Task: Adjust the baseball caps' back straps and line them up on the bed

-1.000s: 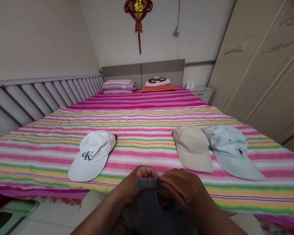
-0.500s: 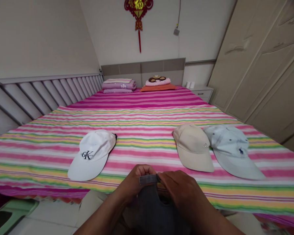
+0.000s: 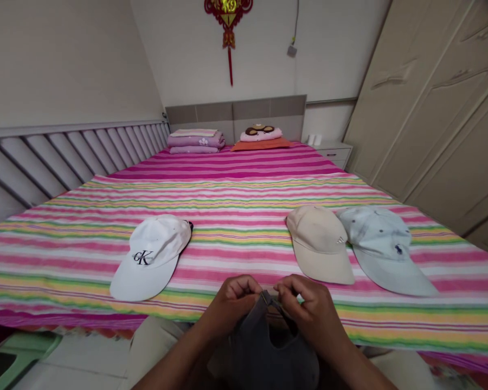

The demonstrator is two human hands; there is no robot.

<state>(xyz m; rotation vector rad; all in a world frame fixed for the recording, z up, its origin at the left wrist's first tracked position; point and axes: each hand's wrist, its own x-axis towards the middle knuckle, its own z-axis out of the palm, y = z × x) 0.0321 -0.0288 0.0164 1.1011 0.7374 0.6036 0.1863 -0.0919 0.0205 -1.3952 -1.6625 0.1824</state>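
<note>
The dark cap (image 3: 274, 355) looks like matt cloth.

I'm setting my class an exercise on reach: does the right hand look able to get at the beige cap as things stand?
Probably yes: the beige cap lies just beyond the right hand on the striped cover, with nothing seen between them, though that hand is busy at the dark cap.

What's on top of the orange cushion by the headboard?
On the orange cushion lies a folded pink item, with a brown patterned piece on it. The cushion's covered middle can't be seen.
</note>
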